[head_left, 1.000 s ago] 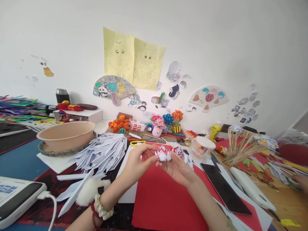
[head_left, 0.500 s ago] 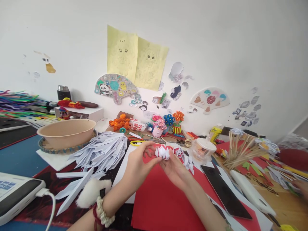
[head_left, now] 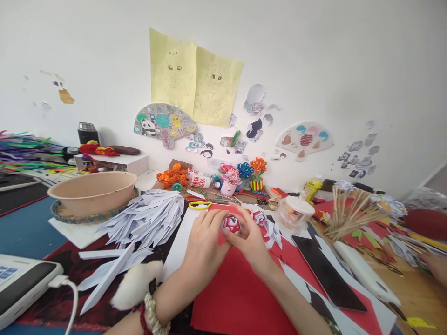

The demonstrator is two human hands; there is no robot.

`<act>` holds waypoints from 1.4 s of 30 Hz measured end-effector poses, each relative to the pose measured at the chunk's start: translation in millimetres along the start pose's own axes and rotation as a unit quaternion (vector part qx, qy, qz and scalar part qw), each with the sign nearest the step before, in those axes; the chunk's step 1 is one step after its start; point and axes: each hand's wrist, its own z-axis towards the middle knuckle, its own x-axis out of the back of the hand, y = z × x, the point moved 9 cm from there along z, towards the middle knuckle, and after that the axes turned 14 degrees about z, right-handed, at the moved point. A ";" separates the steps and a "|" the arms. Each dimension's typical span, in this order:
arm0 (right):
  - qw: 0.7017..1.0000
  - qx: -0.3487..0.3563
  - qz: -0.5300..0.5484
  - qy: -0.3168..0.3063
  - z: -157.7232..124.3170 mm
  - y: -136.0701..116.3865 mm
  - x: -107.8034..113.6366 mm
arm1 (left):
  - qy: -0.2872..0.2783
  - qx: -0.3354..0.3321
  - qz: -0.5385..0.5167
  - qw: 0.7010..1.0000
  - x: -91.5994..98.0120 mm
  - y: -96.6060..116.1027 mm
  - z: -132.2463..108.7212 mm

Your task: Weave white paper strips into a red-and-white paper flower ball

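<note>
Between my two hands is a small red-and-white folded paper ball point(head_left: 231, 224), its patterned face turned toward me. My left hand point(head_left: 209, 237) wraps round its left side, fingers curled over the top. From the right, my right hand point(head_left: 249, 237) closes on it with thumb and fingers. Both hands hover over a stack of red paper point(head_left: 237, 298). Just behind my right hand lies a similar red-and-white folded paper piece point(head_left: 259, 217), with white folded strips point(head_left: 272, 235) beside it.
A heap of white folded paper strips point(head_left: 150, 218) lies left, before a beige basin point(head_left: 92, 193). Yellow-handled scissors point(head_left: 200, 204) rest behind my hands. A black phone point(head_left: 328, 272) and white power bank point(head_left: 366, 272) lie right, near bamboo sticks point(head_left: 349, 214). Another person's hand point(head_left: 435, 265) shows far right.
The paper ball has been turned so its patterned face shows. My fingers have shifted to wrap round it from both sides. The view has moved slightly.
</note>
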 end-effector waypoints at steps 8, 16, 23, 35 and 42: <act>0.999 0.008 -0.050 -0.005 -2.9 -0.8 -4.7 | -0.006 -0.012 -0.036 0.999 -10.3 1.6 -1.6; 0.977 -0.115 0.131 -0.121 -3.3 4.3 -17.3 | -0.014 -0.035 -0.040 0.998 -4.2 3.4 6.1; 0.975 -0.130 0.146 -0.109 -0.1 14.8 -12.6 | -0.024 -0.052 -0.030 0.998 -0.4 2.3 6.9; 0.956 -0.175 0.236 -0.017 4.5 38.1 -6.3 | -0.045 -0.061 0.009 0.997 -7.0 7.3 2.9; 0.961 -0.183 0.205 -0.007 7.8 37.5 -2.6 | -0.034 -0.067 0.038 0.996 -2.2 5.3 3.6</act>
